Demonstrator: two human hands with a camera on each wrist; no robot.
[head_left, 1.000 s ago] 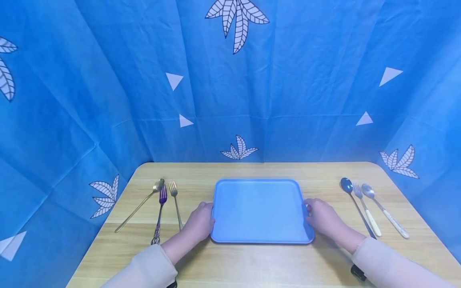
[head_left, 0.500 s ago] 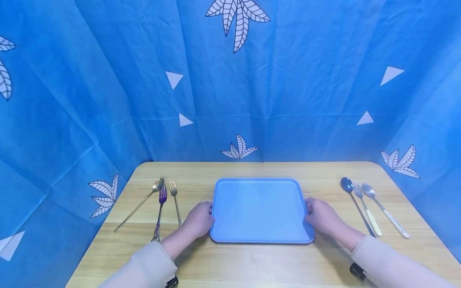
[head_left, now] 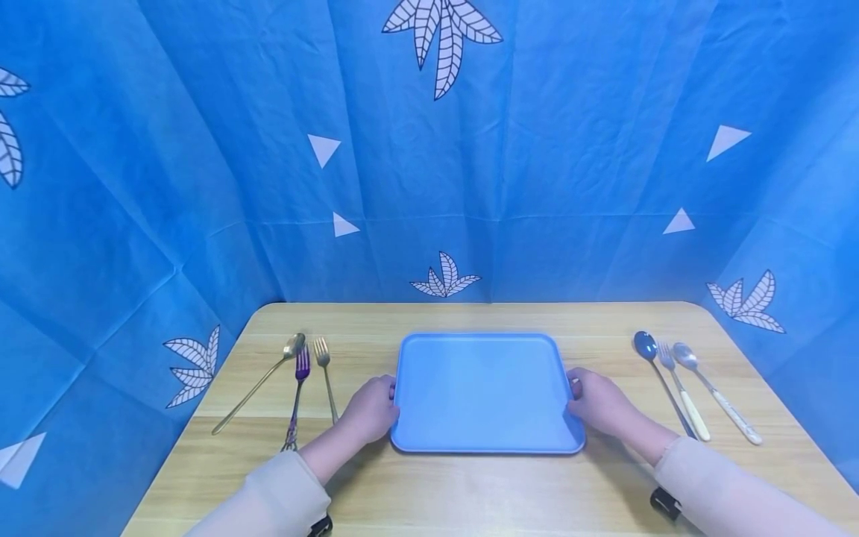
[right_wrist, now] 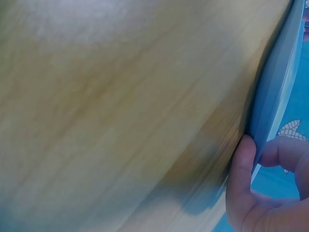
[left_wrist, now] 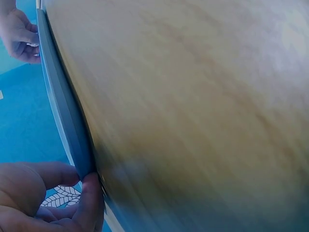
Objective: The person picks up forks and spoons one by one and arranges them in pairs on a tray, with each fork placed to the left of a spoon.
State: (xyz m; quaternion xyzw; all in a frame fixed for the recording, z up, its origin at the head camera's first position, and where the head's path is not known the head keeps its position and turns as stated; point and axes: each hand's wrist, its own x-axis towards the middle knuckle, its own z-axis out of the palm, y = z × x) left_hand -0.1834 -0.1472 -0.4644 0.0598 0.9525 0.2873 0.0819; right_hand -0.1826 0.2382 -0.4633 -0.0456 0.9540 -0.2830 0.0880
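A blue rectangular tray [head_left: 483, 395] lies at the middle of the wooden table, its long sides running left to right. My left hand [head_left: 367, 410] pinches its left edge. On the opposite edge my right hand [head_left: 599, 404] does the same. In the left wrist view, thumb and finger of the left hand [left_wrist: 53, 198] meet over the tray's rim [left_wrist: 67, 106], close to the tabletop. The right wrist view has the right hand [right_wrist: 270, 183] gripping the tray wall [right_wrist: 275, 82] likewise. Fingers under the rim are partly hidden in the head view.
Left of the tray lie a gold spoon [head_left: 256, 388], a purple fork [head_left: 299, 388] and a gold fork [head_left: 326, 377], its handle end hidden by my arm. To the right are a dark spoon [head_left: 646, 345], a white-handled fork [head_left: 691, 414] and a silver spoon [head_left: 686, 356]. Blue curtains [head_left: 570, 149] surround the table.
Both hands keep their hold on the tray's sides, and it stays in place. The left hand has shifted very slightly to the left along its edge; the cutlery has not moved.
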